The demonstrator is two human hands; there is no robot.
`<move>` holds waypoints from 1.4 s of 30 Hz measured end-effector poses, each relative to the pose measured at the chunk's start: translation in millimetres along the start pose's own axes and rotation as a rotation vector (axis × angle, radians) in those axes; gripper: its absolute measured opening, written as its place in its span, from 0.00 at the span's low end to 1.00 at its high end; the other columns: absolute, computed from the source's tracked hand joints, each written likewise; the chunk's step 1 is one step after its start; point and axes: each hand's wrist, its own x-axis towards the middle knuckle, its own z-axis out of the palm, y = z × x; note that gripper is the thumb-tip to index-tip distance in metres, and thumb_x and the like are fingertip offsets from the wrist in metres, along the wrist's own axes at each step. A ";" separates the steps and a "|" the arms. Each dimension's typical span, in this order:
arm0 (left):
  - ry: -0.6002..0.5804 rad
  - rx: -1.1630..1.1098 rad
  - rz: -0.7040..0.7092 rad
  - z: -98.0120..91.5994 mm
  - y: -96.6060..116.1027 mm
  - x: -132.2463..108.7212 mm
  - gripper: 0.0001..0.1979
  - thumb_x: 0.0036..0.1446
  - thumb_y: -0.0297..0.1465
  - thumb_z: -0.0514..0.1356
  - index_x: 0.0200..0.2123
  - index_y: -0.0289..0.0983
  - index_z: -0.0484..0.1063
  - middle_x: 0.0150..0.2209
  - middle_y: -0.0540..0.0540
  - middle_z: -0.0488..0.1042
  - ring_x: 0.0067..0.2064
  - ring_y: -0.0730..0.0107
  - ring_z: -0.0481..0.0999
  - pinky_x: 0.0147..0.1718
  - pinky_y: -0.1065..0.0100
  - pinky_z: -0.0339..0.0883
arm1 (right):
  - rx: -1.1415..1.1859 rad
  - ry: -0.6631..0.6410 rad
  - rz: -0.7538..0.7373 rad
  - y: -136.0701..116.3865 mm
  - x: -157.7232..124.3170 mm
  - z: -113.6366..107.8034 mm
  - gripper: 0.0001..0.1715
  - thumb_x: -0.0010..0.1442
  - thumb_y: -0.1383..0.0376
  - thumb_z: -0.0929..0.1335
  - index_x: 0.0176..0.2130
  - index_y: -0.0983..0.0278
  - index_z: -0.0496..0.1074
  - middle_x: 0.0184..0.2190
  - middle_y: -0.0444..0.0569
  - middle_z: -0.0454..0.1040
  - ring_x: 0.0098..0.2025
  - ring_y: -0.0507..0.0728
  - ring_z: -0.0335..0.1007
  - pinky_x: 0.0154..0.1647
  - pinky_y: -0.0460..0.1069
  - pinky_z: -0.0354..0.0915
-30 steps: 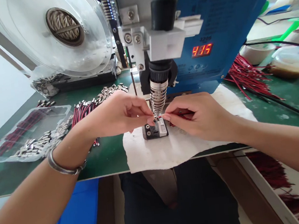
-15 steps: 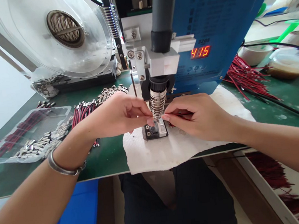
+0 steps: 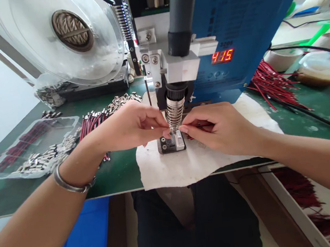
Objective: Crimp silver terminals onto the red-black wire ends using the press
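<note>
Worked at a green tabletop (image 3: 119,171), with a white cloth (image 3: 187,168) draped over its near edge, seemingly as a soft pad under the fixture block (image 3: 171,143). Sat square to the blue machine (image 3: 230,14), its coiled tip (image 3: 175,112) hanging straight over the block's back edge; could not tell whether touching. Held left hand (image 3: 130,125) at the block's left side, thumb and forefinger pressed together at its top, whatever lay between them too small to make out. Pinched a red wire (image 3: 200,126) in right hand (image 3: 221,129), thumb and forefinger closed on it, wire end aimed at the tip from the right. Set hands on opposite sides, probably to leave the tip's downward path open and to steady the fine pieces low against the block. Had little room there, with fingertips just beside the tip on both flanks. Found bare cloth only toward the near edge. Saw the tabletop's left side taken up by a clear tray (image 3: 32,147) and loose wired pieces (image 3: 93,119), and the far right corner by a heap of red wires (image 3: 269,81).
</note>
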 end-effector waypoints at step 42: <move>-0.085 0.156 0.146 -4.4 -4.1 -0.1 0.08 0.62 0.31 0.64 0.31 0.36 0.80 0.17 0.50 0.75 0.17 0.76 0.68 0.17 0.72 0.60 | -0.081 0.030 -0.158 3.9 -0.6 -6.7 0.08 0.69 0.65 0.70 0.36 0.59 0.79 0.31 0.45 0.81 0.30 0.54 0.74 0.30 0.50 0.65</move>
